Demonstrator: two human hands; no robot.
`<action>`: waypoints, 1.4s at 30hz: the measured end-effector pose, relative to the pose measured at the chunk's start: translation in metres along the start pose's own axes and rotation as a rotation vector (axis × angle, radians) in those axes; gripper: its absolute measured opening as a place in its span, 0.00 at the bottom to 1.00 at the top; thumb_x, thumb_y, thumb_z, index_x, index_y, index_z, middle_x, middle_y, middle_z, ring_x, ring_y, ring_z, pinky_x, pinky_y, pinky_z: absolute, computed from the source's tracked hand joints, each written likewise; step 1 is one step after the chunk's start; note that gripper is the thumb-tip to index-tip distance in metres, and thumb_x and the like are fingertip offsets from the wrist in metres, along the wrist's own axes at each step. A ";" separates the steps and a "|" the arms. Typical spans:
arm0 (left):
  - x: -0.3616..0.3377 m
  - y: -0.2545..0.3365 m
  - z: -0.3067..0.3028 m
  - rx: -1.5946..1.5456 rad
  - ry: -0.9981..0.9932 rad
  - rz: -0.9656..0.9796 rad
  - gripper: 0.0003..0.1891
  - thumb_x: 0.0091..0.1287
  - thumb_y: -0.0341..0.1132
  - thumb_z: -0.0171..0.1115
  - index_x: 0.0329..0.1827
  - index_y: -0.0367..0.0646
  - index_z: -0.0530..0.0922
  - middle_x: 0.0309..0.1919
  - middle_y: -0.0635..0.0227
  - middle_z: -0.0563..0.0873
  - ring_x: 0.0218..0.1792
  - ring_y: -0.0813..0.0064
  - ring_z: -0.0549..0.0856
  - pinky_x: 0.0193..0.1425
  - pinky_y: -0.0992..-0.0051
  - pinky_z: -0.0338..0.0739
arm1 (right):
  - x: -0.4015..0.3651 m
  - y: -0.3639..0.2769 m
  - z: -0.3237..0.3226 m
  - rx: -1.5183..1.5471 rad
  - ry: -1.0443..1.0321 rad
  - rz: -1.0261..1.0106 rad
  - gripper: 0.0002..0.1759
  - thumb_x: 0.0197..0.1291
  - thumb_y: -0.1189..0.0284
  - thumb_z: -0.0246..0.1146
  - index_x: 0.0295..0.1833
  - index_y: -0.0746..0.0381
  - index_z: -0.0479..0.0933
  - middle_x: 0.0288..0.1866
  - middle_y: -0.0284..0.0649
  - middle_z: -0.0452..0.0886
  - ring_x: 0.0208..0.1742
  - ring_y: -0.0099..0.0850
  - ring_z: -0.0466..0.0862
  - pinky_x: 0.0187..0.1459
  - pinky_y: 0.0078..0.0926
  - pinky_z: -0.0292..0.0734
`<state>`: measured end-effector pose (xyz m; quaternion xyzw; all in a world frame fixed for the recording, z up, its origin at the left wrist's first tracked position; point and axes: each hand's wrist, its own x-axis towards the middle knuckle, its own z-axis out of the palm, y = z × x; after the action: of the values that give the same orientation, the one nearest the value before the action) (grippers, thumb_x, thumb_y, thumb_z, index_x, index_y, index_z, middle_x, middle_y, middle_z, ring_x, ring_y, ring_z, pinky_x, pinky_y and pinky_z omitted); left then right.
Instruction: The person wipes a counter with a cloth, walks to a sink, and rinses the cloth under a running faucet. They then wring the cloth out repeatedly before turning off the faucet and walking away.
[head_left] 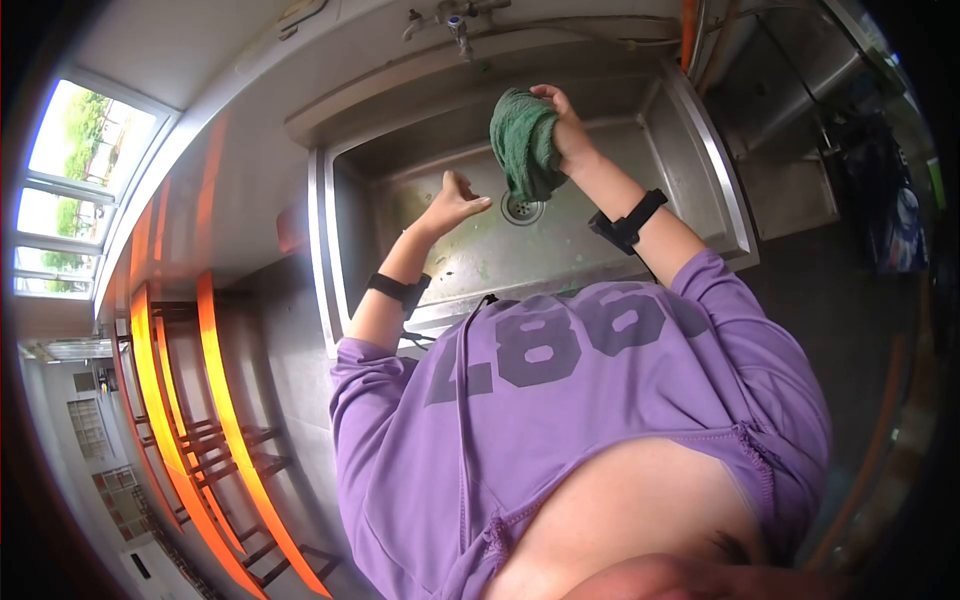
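Observation:
A bunched green cloth [526, 145] hangs over the sink, gripped along its right side by my right hand [568, 130]. The cloth's lower end dangles just above the round drain [522, 209] and partly covers it from view. My left hand [455, 204] is over the left half of the basin, apart from the cloth. Its fingers are loosely curled and its thumb stands away from them, with nothing visible between. The metal sink [590, 245] has small green scraps and wet marks on its floor.
A tap [458, 35] is mounted on the wall behind the sink. Orange benches or tables [240, 400] stand to the left, below a window [85, 150]. At the right, a steel counter [785, 190] adjoins the sink. Dark straps with small devices circle both forearms.

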<state>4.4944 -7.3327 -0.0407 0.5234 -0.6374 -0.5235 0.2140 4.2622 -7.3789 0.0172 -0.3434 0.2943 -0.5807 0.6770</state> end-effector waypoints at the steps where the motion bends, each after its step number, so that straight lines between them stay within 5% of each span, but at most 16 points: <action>1: 0.001 0.016 0.014 0.055 0.128 0.088 0.53 0.41 0.50 0.73 0.65 0.33 0.50 0.55 0.49 0.63 0.59 0.57 0.67 0.63 0.66 0.63 | -0.001 0.004 0.004 -0.022 -0.006 -0.022 0.12 0.62 0.74 0.49 0.52 0.57 0.63 0.45 0.39 0.72 0.45 0.30 0.75 0.47 0.27 0.74; 3: 0.006 0.035 0.032 0.158 0.281 0.208 0.60 0.35 0.50 0.76 0.66 0.32 0.46 0.58 0.48 0.59 0.61 0.55 0.65 0.64 0.66 0.62 | -0.002 0.010 0.007 -0.066 -0.013 -0.070 0.12 0.67 0.64 0.43 0.51 0.56 0.64 0.46 0.40 0.71 0.48 0.31 0.74 0.50 0.30 0.73; 6: 0.021 0.039 0.040 0.241 0.348 0.319 0.65 0.32 0.46 0.78 0.68 0.36 0.40 0.63 0.48 0.56 0.66 0.56 0.57 0.68 0.65 0.56 | -0.004 0.016 0.012 0.123 -0.036 0.021 0.11 0.66 0.65 0.44 0.51 0.55 0.64 0.46 0.39 0.72 0.49 0.31 0.74 0.51 0.31 0.73; 9: 0.031 0.036 0.038 -0.111 0.128 0.413 0.63 0.32 0.44 0.77 0.69 0.38 0.42 0.65 0.51 0.56 0.67 0.59 0.55 0.71 0.65 0.50 | 0.001 0.028 0.011 0.332 -0.061 0.082 0.12 0.64 0.68 0.47 0.52 0.56 0.65 0.47 0.40 0.73 0.47 0.32 0.75 0.49 0.31 0.74; 15: 0.055 0.024 0.042 0.536 0.286 0.590 0.54 0.32 0.41 0.75 0.66 0.40 0.56 0.61 0.57 0.66 0.68 0.63 0.55 0.73 0.68 0.40 | 0.018 0.055 -0.012 0.550 -0.391 0.222 0.20 0.64 0.61 0.46 0.52 0.64 0.69 0.49 0.42 0.76 0.49 0.32 0.77 0.53 0.31 0.73; 16: 0.052 0.025 0.048 0.175 0.402 0.451 0.47 0.33 0.39 0.74 0.62 0.40 0.63 0.57 0.56 0.71 0.65 0.63 0.61 0.70 0.70 0.49 | 0.020 0.057 -0.015 0.547 -0.429 0.203 0.21 0.64 0.60 0.45 0.52 0.65 0.70 0.50 0.42 0.76 0.49 0.32 0.77 0.53 0.31 0.73; 19: 0.049 0.030 0.045 -0.308 0.226 0.338 0.42 0.35 0.37 0.73 0.59 0.40 0.65 0.55 0.58 0.73 0.59 0.62 0.69 0.64 0.71 0.60 | 0.031 0.059 -0.027 0.376 -0.417 0.212 0.20 0.64 0.60 0.46 0.53 0.63 0.69 0.49 0.40 0.76 0.50 0.32 0.76 0.53 0.30 0.72; 22: 0.053 0.027 0.040 -0.234 0.282 0.322 0.38 0.35 0.36 0.73 0.55 0.39 0.67 0.50 0.59 0.77 0.51 0.63 0.77 0.56 0.71 0.68 | 0.043 0.052 -0.047 0.231 -0.312 0.352 0.20 0.62 0.64 0.51 0.57 0.61 0.66 0.54 0.40 0.73 0.52 0.31 0.75 0.54 0.29 0.71; 25: 0.053 0.025 0.029 0.003 0.343 0.282 0.34 0.36 0.36 0.73 0.50 0.39 0.69 0.45 0.56 0.79 0.48 0.64 0.79 0.53 0.71 0.70 | 0.031 0.030 -0.079 -0.626 -0.381 0.083 0.27 0.59 0.68 0.56 0.64 0.57 0.60 0.61 0.40 0.67 0.54 0.33 0.74 0.55 0.35 0.70; 28: 0.037 0.055 0.017 0.295 0.342 0.302 0.25 0.39 0.37 0.71 0.40 0.39 0.70 0.38 0.53 0.79 0.42 0.55 0.79 0.45 0.64 0.73 | 0.022 0.005 -0.113 -0.453 -0.561 0.458 0.33 0.57 0.70 0.58 0.68 0.52 0.54 0.65 0.43 0.60 0.56 0.42 0.73 0.54 0.44 0.71; 30: 0.041 0.055 0.011 0.530 0.434 0.540 0.19 0.43 0.37 0.67 0.36 0.41 0.70 0.32 0.55 0.77 0.36 0.50 0.77 0.37 0.60 0.73 | 0.008 -0.019 -0.102 -0.198 -0.608 0.629 0.40 0.53 0.58 0.61 0.69 0.52 0.50 0.64 0.45 0.62 0.56 0.50 0.72 0.52 0.44 0.72; 34: 0.043 0.070 0.002 0.797 0.375 0.615 0.14 0.47 0.34 0.63 0.36 0.46 0.71 0.32 0.61 0.76 0.34 0.56 0.79 0.34 0.61 0.75 | 0.002 -0.010 -0.107 0.301 -0.631 0.937 0.50 0.44 0.42 0.62 0.70 0.49 0.49 0.66 0.47 0.61 0.57 0.60 0.69 0.50 0.47 0.74; 40: 0.042 0.079 0.008 1.138 0.322 0.946 0.11 0.49 0.31 0.59 0.36 0.49 0.73 0.41 0.65 0.77 0.33 0.62 0.81 0.34 0.67 0.76 | 0.017 0.046 -0.111 0.306 -0.634 1.122 0.43 0.41 0.44 0.66 0.60 0.56 0.64 0.54 0.42 0.72 0.49 0.42 0.76 0.44 0.28 0.77; 42: 0.042 0.078 0.007 1.165 0.268 0.964 0.14 0.52 0.30 0.56 0.42 0.55 0.73 0.46 0.65 0.76 0.33 0.64 0.82 0.32 0.69 0.76 | 0.008 0.046 -0.106 -0.057 -0.520 1.025 0.39 0.41 0.49 0.69 0.57 0.56 0.66 0.51 0.39 0.73 0.47 0.35 0.77 0.41 0.25 0.76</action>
<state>4.4387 -7.3746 0.0150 0.2747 -0.9366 0.1161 0.1837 4.2060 -7.3959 -0.0828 -0.3064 0.2626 -0.0665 0.9125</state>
